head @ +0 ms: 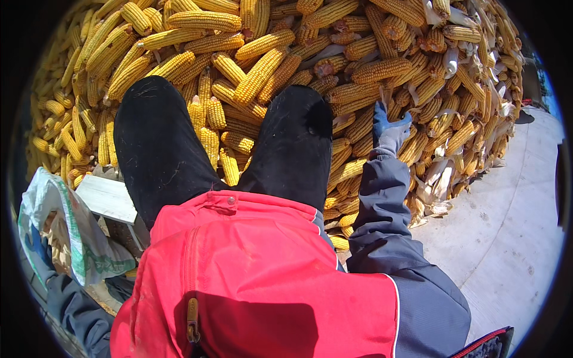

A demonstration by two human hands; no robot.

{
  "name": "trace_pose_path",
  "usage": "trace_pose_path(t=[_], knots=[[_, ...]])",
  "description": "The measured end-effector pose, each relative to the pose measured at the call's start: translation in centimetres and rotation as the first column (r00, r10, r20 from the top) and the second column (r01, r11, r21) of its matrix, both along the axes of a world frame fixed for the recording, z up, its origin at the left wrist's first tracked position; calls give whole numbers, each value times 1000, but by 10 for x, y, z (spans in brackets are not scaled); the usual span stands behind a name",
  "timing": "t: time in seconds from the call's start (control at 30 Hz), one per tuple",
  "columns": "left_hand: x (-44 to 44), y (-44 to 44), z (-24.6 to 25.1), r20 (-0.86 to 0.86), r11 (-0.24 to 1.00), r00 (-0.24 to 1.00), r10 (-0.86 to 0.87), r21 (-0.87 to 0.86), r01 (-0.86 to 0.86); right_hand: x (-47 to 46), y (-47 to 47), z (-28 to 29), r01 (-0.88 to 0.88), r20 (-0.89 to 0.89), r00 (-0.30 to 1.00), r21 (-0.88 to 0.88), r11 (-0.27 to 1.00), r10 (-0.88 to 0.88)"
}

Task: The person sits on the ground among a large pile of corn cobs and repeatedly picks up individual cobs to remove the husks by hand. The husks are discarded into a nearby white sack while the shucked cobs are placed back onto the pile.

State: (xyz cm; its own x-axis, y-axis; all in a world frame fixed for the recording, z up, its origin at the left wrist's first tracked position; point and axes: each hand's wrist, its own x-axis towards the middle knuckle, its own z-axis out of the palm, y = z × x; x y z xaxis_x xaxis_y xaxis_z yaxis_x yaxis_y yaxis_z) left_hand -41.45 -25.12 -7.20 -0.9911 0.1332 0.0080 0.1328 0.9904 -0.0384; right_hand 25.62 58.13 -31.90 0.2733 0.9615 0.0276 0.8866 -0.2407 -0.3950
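Observation:
My right hand (391,129), in a blue and grey work glove, reaches onto the right side of a heap of yellow corn cobs (259,76). Its visible fingers are spread, with no cob clearly held; some fingertips are hidden among the cobs. At the far left, my left hand (40,246) in a blue glove is at the mouth of a white woven sack (85,241) with green trim. Pale corn husks (58,232) show inside the sack. Shadow and the sack hide what those fingers touch.
My black-trousered knees (154,138) press up against the heap. A white board (107,197) lies between the sack and my left leg. Dry husks (436,188) hang at the heap's right edge, beside a pale ground surface (497,232).

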Motion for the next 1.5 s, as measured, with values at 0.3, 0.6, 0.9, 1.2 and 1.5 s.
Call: trace_pose_path(t=[0.3,0.6,0.9,1.2,1.5], knots=[[31,102,48,-219,944,963,-159,253,213,12,45,-21,-344,-15,938,57,937,345],[289,493,-65,476,320,391,-788,859,-399,-85,-103,68,-705,-306,414,488,515,857],[354,592,-221,821,685,-346,-455,74,-724,-153,-228,109,-921,17,40,-388,43,999],[339,598,-209,653,541,60,-755,672,-506,-101,-131,86,-763,-581,517,20,646,629],[313,607,-127,174,89,149,-974,888,-451,6,-20,-6,-322,134,905,-399,858,402]])
